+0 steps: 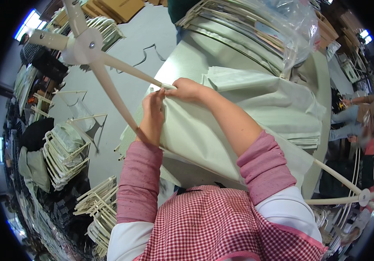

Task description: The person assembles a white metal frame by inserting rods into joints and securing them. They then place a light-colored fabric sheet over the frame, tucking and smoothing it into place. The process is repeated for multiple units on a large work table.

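Note:
Pale green fabric stretches across a cream tube frame in front of me. At the fabric's upper left corner, both hands meet around the tube. My right hand is closed on the fabric edge where it wraps the tube, thumb and fingers pinching. Just below and to the left, my left hand is closed on the same corner; its fingertips are partly hidden. From there the tube runs up to a round joint at the upper left. Another joint of tubes shows at the lower right.
Folded pale fabric pieces lie on the table to the right. Behind them is a stack of fabric-covered frames with clear plastic. Frame stacks stand on the floor at left. A co-worker is at far right.

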Available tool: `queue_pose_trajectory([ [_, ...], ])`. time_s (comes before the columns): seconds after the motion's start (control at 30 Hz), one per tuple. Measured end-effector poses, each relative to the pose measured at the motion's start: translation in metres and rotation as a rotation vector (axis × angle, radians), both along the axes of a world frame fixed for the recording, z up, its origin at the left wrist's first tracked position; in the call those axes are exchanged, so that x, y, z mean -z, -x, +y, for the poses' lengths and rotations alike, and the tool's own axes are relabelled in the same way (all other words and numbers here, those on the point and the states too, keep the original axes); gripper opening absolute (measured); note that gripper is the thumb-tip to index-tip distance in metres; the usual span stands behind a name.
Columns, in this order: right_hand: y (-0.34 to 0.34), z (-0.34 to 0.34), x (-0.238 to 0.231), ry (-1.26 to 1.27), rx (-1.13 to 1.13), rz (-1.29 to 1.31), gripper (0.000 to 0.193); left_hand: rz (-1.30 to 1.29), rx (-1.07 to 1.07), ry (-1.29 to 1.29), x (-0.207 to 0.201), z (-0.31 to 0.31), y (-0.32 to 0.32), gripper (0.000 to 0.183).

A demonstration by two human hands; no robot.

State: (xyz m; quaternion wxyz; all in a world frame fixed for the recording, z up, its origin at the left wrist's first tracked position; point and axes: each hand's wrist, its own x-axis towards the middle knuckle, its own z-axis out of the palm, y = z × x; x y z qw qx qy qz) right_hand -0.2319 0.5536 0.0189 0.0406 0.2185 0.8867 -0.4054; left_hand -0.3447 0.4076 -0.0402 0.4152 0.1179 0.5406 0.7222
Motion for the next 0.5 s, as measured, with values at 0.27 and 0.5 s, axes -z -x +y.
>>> queue_pose_trajectory([
  [0.27, -0.098, 0.006, -0.005, -0.161, 0.093, -0.154, 0.058, 0.276, -0.181, 0.313, -0.004, 0.016, 0.019, 0.026],
  [0.5, -0.112, 0.002, -0.016, -0.272, 0.208, -0.115, 0.061, -0.205, 0.692, 0.069, -0.013, 0.031, -0.009, 0.036],
])
